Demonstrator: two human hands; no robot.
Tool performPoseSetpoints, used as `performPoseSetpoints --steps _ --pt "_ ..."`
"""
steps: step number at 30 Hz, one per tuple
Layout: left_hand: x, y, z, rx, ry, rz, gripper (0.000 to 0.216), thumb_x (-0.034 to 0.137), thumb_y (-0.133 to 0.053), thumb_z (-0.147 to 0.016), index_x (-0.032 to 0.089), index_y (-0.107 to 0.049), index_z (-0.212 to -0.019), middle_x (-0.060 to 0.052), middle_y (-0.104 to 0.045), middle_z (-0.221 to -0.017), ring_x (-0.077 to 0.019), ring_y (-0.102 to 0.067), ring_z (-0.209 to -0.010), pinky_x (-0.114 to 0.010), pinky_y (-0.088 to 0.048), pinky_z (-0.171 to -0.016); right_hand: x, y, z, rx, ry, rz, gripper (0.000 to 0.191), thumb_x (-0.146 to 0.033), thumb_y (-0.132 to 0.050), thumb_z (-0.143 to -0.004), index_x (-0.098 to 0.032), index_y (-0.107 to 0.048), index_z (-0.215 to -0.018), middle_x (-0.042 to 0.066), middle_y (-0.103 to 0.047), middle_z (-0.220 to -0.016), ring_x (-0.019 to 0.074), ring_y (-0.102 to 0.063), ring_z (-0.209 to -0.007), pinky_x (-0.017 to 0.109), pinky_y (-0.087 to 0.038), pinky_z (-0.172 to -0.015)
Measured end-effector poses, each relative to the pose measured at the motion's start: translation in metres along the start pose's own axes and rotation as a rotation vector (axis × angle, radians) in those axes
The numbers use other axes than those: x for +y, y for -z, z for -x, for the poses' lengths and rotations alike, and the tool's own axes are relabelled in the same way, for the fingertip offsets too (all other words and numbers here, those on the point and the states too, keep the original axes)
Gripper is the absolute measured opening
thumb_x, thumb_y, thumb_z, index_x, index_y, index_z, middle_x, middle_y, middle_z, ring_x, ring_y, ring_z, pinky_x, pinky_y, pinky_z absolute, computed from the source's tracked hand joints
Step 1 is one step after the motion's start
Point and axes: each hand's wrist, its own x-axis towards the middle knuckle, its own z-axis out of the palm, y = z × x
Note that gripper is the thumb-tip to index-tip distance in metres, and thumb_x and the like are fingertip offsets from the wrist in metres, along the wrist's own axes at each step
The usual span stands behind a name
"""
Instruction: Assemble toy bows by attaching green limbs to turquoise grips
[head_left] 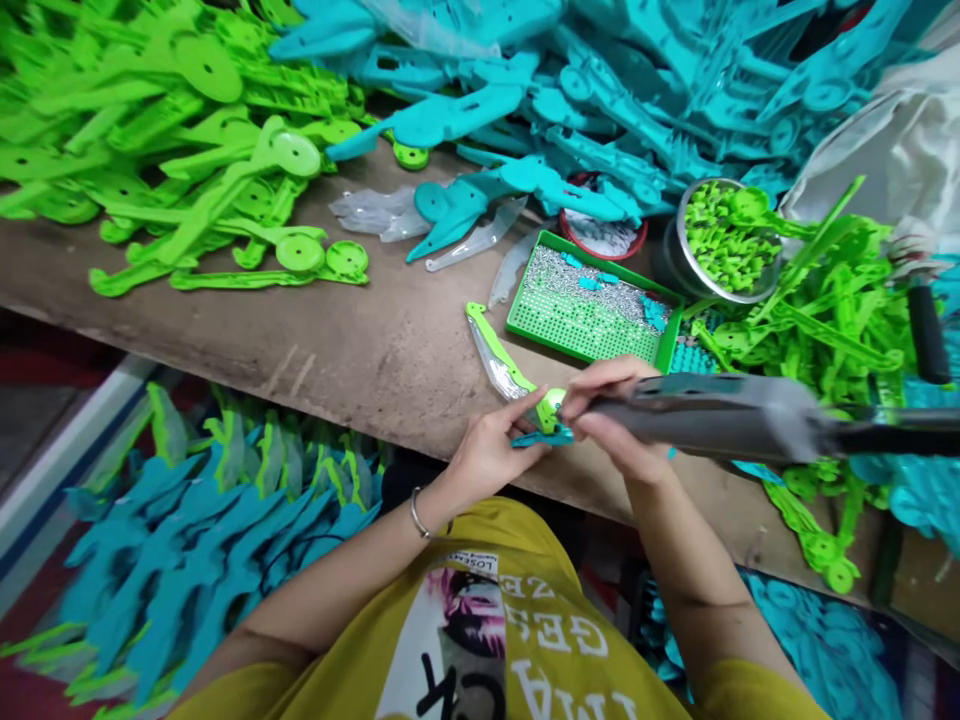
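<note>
My left hand (pixel 486 448) is closed on a plastic toy part (pixel 504 368) at the table's front edge. The part has a long bright green and clear arm that points away to the left, and a small teal piece (pixel 541 438) lies under my fingers. Wrapped around the front end of a grey electric screwdriver (pixel 720 415) is my right hand (pixel 611 415). The tool lies nearly level, its tip at the round green end of the part. The exact contact of the tip is hidden by my fingers.
Behind the hands stands a green tray (pixel 562 345) of screws with a few teal bits. A metal bowl (pixel 681 240) holds small green pieces. Green parts (pixel 225 200) and teal parts (pixel 622 110) are heaped at the back. Assembled teal-and-green pieces (pixel 202 540) stand lower left.
</note>
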Motion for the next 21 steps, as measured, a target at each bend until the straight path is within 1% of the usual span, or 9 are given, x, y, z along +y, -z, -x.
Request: performPoseSetpoints --steps 2,4,5,6,9,12,16,21 --pt "0.001 -0.001 0.001 0.003 -0.008 -0.032 0.070 0.022 -0.078 -0.079 0.025 -0.057 -0.146 0.002 -0.075 -0.085 -0.0126 -0.069 -0.070 -0.023 -0.058 -0.072 0.003 0.009 -0.013 0.270 0.120 0.023 0.027 -0.035 -0.074 -0.083 -0.027 -0.066 -0.107 -0.004 -0.067 -0.069 0.0135 -0.062 -0.054 0.029 -0.054 -0.052" --pt "0.002 -0.002 0.002 0.019 -0.031 -0.082 0.076 0.024 -0.082 -0.077 0.026 -0.055 -0.148 0.001 -0.075 -0.087 -0.0125 -0.069 -0.071 -0.024 -0.059 -0.076 0.013 0.019 -0.030 0.538 0.227 0.041 0.022 -0.037 -0.073 -0.083 -0.027 -0.063 -0.100 -0.007 -0.061 -0.064 0.0110 -0.057 -0.048 0.028 -0.050 -0.050" --pt "0.002 -0.002 0.002 0.032 -0.046 -0.106 0.078 0.026 -0.084 -0.076 0.026 -0.055 -0.148 0.001 -0.075 -0.087 -0.0125 -0.069 -0.070 -0.025 -0.060 -0.077 0.019 0.024 -0.038 0.624 0.247 0.042 0.021 -0.037 -0.073 -0.082 -0.027 -0.062 -0.097 -0.007 -0.060 -0.064 0.0098 -0.055 -0.046 0.027 -0.049 -0.049" --pt "0.003 -0.003 0.002 0.046 -0.058 -0.122 0.079 0.027 -0.086 -0.074 0.026 -0.056 -0.147 0.001 -0.075 -0.086 -0.0125 -0.068 -0.070 -0.026 -0.060 -0.078 0.026 0.028 -0.045 0.680 0.250 0.041 0.021 -0.037 -0.073 -0.081 -0.026 -0.061 -0.095 -0.007 -0.060 -0.064 0.0090 -0.054 -0.045 0.026 -0.048 -0.048" --pt "0.003 -0.005 0.001 0.084 -0.077 -0.133 0.076 0.026 -0.087 -0.074 0.025 -0.059 -0.144 0.001 -0.075 -0.083 -0.0122 -0.067 -0.069 -0.026 -0.061 -0.077 0.045 0.036 -0.058 0.728 0.240 0.035 0.024 -0.037 -0.073 -0.079 -0.025 -0.059 -0.093 -0.008 -0.058 -0.063 0.0085 -0.053 -0.044 0.026 -0.046 -0.048" --pt "0.002 -0.006 0.000 0.099 -0.077 -0.135 0.074 0.025 -0.088 -0.074 0.024 -0.061 -0.143 0.001 -0.075 -0.081 -0.0119 -0.066 -0.066 -0.026 -0.061 -0.076 0.057 0.038 -0.061 0.709 0.207 0.044 0.027 -0.040 -0.073 -0.078 -0.025 -0.058 -0.094 -0.009 -0.056 -0.062 0.0093 -0.054 -0.045 0.027 -0.046 -0.049" --pt "0.000 -0.007 -0.001 0.098 -0.068 -0.140 0.076 0.027 -0.089 -0.073 0.024 -0.060 -0.143 0.001 -0.075 -0.080 -0.0122 -0.066 -0.066 -0.026 -0.062 -0.075 0.061 0.036 -0.061 0.705 0.143 0.048 0.029 -0.042 -0.075 -0.078 -0.025 -0.059 -0.095 -0.008 -0.059 -0.066 0.0101 -0.056 -0.046 0.028 -0.047 -0.049" --pt "-0.002 -0.007 -0.001 0.094 -0.073 -0.138 0.077 0.027 -0.089 -0.072 0.025 -0.060 -0.143 0.001 -0.075 -0.082 -0.0123 -0.067 -0.068 -0.027 -0.063 -0.077 0.064 0.037 -0.061 0.700 0.116 0.078 0.031 -0.046 -0.075 -0.078 -0.025 -0.058 -0.093 -0.007 -0.058 -0.065 0.0103 -0.056 -0.047 0.028 -0.046 -0.049"
